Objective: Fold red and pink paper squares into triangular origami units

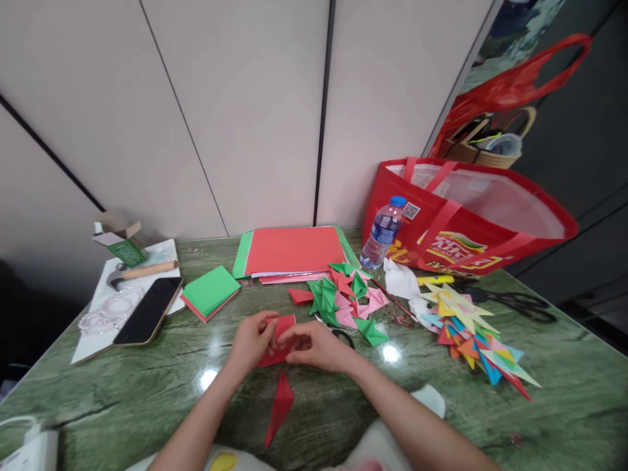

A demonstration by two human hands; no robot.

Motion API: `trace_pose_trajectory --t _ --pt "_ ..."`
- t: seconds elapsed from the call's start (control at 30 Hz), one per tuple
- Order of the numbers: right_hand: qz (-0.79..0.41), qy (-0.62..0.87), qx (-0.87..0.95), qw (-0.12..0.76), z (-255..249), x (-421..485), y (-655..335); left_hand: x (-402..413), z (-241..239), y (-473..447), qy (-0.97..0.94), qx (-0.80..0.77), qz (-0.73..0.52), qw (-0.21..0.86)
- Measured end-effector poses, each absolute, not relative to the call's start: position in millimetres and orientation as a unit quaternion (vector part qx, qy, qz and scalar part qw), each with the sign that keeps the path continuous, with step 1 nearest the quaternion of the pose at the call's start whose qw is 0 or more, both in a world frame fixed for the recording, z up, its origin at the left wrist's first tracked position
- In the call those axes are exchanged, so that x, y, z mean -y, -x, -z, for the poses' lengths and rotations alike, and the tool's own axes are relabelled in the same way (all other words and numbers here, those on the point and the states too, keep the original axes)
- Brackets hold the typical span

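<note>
My left hand [251, 340] and my right hand [316, 347] meet over a red paper sheet [280, 327] on the green marbled table [147, 379]. Both hands pinch it with closed fingers, the paper lying between them. A folded red paper triangle [279, 405] lies just in front of my hands, near the table's front edge. Behind my right hand sits a heap of folded green, pink and red paper pieces [346, 301], with black scissors handles [343, 337] partly hidden by the hand.
Red and green paper stacks [292, 252], [210, 291] lie at the back. A phone [150, 311] and hammer [142, 271] rest on a white sheet at left. Water bottle [383, 232], red bag [466, 216], colourful folded pieces [471, 333] and large scissors [520, 301] stand right.
</note>
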State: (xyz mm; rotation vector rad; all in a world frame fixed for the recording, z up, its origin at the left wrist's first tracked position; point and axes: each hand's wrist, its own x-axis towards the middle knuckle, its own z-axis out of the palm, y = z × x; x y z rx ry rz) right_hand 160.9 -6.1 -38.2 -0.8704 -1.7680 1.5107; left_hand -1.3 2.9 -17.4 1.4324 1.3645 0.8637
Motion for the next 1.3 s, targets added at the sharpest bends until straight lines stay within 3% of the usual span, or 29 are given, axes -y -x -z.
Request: trace_pose_trajectory --t 0.37,0.47,0.73,0.9,1.07,1.3 --pt "-0.636 0.246 0.717 0.142 43 26 -152 -2 16 1 -0.575 -0.566 -0.358 0.47" --pt "-0.625 0.276 0.702 0.199 41 25 -151 -3 16 2 -0.563 -0.56 -0.381 0.474" --pt "-0.587 0.397 0.525 0.471 34 9 -149 -13 15 12 -0.374 -0.561 -0.561 0.481" --pt "-0.521 0.432 0.442 0.588 39 0 -153 -13 14 9 -0.334 -0.567 -0.545 0.519" --pt "-0.484 0.411 0.451 0.627 41 1 -152 -5 13 0 -0.361 -0.499 -0.441 0.652" --pt "-0.451 0.4 0.546 0.582 42 5 -150 -4 7 -1 -0.36 -0.399 -0.461 0.706"
